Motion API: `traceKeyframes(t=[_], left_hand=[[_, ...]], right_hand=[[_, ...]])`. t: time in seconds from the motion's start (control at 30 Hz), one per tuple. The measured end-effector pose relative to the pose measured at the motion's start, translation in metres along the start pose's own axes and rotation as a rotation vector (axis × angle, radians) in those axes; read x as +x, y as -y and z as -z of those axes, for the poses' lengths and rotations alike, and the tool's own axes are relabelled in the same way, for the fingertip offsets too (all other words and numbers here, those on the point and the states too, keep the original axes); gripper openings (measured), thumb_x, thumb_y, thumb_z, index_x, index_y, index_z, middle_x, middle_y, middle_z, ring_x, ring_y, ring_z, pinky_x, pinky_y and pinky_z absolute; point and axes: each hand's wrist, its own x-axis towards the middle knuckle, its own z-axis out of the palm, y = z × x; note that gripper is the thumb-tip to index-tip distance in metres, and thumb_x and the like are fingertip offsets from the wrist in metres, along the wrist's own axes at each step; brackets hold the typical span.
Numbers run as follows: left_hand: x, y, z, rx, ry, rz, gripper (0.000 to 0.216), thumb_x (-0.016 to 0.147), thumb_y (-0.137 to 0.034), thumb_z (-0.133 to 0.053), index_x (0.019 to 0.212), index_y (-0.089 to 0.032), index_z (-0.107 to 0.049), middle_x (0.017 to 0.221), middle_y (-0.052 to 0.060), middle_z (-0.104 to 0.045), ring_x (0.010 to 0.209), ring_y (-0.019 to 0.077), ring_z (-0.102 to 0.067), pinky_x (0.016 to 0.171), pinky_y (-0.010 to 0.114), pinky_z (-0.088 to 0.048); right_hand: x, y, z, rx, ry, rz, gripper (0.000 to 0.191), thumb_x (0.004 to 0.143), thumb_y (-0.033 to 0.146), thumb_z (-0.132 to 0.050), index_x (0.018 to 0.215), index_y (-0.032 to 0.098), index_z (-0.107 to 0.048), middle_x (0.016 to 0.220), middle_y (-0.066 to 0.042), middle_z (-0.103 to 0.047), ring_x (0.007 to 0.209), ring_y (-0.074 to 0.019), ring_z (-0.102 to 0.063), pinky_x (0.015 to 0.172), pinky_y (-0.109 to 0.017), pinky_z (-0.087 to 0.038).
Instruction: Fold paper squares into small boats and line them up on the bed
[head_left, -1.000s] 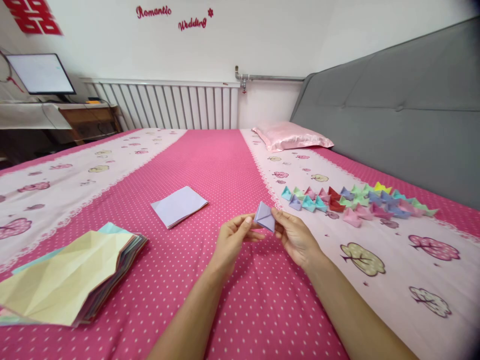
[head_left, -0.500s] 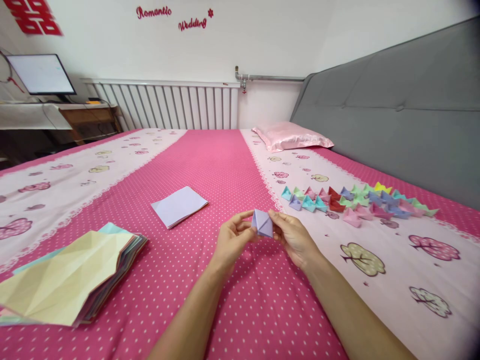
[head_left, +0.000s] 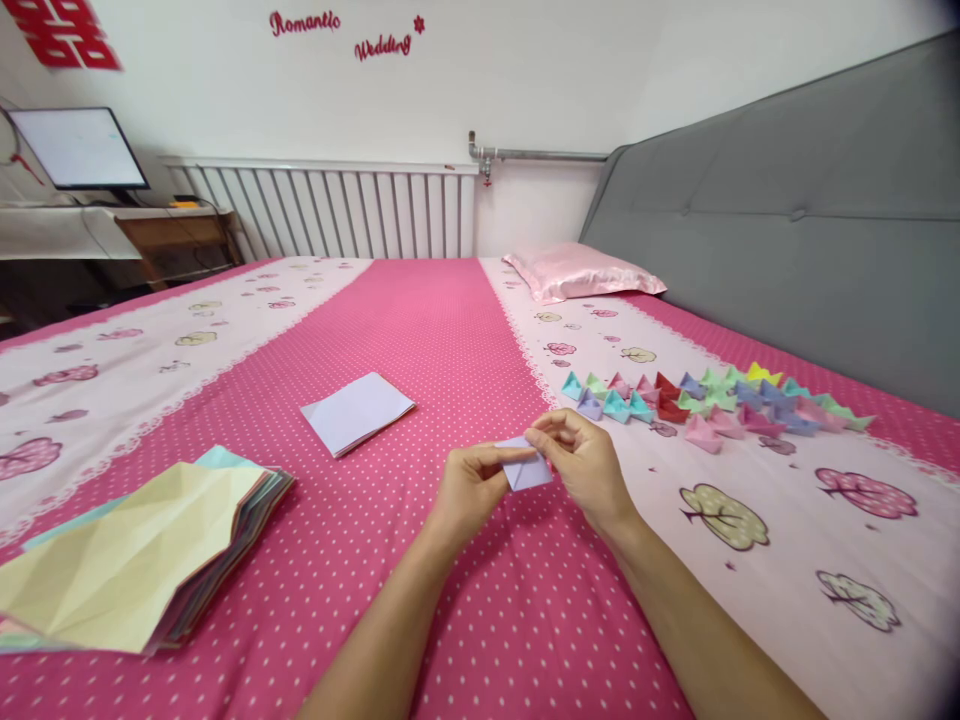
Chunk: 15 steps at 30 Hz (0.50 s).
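A small folded piece of lavender paper (head_left: 529, 474) is held above the bed between both hands. My left hand (head_left: 471, 490) pinches its left side, with the index finger lying across the top and the thumb below. At its upper right edge, the thumb and fingers of my right hand (head_left: 581, 462) are closed on the paper. Creases run slantwise over its near face, and the fingers cover part of the upper edge. To the right, several folded paper boats (head_left: 703, 432) in many colours stand in rows on the bedspread.
A stack of lavender paper (head_left: 358, 412) lies left of my hands. Nearer on the left is a thick pile of creased coloured sheets (head_left: 135, 560), pale yellow on top. A pink pillow (head_left: 583, 274) rests by the grey headboard (head_left: 795, 180). The bedspread (head_left: 420, 330) is pink.
The folded lavender paper has tipped and sunk slightly. My left index finger now lies across its top, and my right hand has shifted up along its edge.
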Motion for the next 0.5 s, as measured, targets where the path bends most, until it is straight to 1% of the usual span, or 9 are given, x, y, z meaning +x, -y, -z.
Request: traceKeyframes(t=[0.07, 0.13, 0.23, 0.3, 0.33, 0.4, 0.5], left_hand=[[0.0005, 0.0001, 0.0002, -0.009, -0.046, 0.048, 0.017, 0.062, -0.014, -0.068, 0.078, -0.018, -0.072, 0.080, 0.006, -0.072, 0.069, 0.0179, -0.066, 0.069, 0.029, -0.052], [0.0014, 0.0019, 0.0017, -0.013, -0.130, 0.047, 0.019, 0.062, -0.013, -0.067, 0.079, -0.017, -0.072, 0.080, 0.006, -0.072, 0.070, 0.0178, -0.066, 0.070, 0.029, -0.052], [0.0019, 0.0054, 0.0050, 0.031, -0.269, -0.026, 0.021, 0.065, -0.012, -0.064, 0.083, -0.018, -0.071, 0.084, 0.006, -0.072, 0.075, 0.0173, -0.066, 0.072, 0.028, -0.052], [0.0014, 0.0070, 0.0062, 0.066, -0.311, -0.081, 0.022, 0.066, -0.013, -0.063, 0.086, -0.018, -0.071, 0.087, 0.006, -0.071, 0.079, 0.0176, -0.066, 0.075, 0.029, -0.051], [0.0010, 0.0074, 0.0062, 0.073, -0.314, -0.098, 0.022, 0.066, -0.014, -0.063, 0.086, -0.018, -0.071, 0.088, 0.006, -0.071, 0.080, 0.0179, -0.065, 0.076, 0.029, -0.051], [0.0002, 0.0074, 0.0050, 0.050, -0.307, -0.099, 0.023, 0.066, -0.014, -0.064, 0.088, -0.018, -0.071, 0.089, 0.006, -0.071, 0.083, 0.0185, -0.065, 0.077, 0.030, -0.051], [-0.0007, 0.0057, 0.0024, -0.020, -0.256, -0.059, 0.025, 0.067, -0.012, -0.063, 0.090, -0.017, -0.069, 0.093, 0.007, -0.070, 0.087, 0.0189, -0.064, 0.079, 0.031, -0.050]], right_hand=[[-0.0005, 0.0022, 0.0000, 0.004, 0.001, -0.001, 0.018, 0.072, 0.034, -0.063, 0.077, 0.018, -0.058, 0.062, 0.002, -0.057, 0.052, -0.0092, -0.051, 0.048, -0.021, -0.039], [-0.0013, 0.0057, 0.0004, 0.019, 0.040, -0.008, 0.017, 0.074, 0.034, -0.060, 0.082, 0.018, -0.060, 0.068, 0.000, -0.061, 0.056, -0.0101, -0.054, 0.050, -0.021, -0.041], [-0.0032, 0.0101, 0.0006, 0.023, 0.186, 0.019, 0.019, 0.076, 0.029, -0.059, 0.093, 0.021, -0.062, 0.088, -0.004, -0.066, 0.079, -0.0145, -0.060, 0.066, -0.026, -0.047], [-0.0043, 0.0104, -0.0005, -0.020, 0.289, 0.068, 0.025, 0.073, 0.024, -0.062, 0.098, 0.023, -0.063, 0.101, -0.005, -0.064, 0.092, -0.0173, -0.059, 0.076, -0.030, -0.048], [-0.0046, 0.0097, -0.0013, -0.049, 0.316, 0.099, 0.028, 0.070, 0.021, -0.064, 0.098, 0.023, -0.064, 0.105, -0.005, -0.063, 0.095, -0.0182, -0.058, 0.078, -0.031, -0.047], [-0.0048, 0.0070, -0.0032, -0.094, 0.303, 0.160, 0.029, 0.067, 0.018, -0.065, 0.096, 0.024, -0.065, 0.107, -0.005, -0.062, 0.097, -0.0190, -0.058, 0.081, -0.032, -0.047], [-0.0042, 0.0034, -0.0045, -0.112, 0.215, 0.194, 0.023, 0.068, 0.018, -0.064, 0.090, 0.024, -0.068, 0.103, -0.005, -0.063, 0.096, -0.0191, -0.059, 0.084, -0.034, -0.047]])
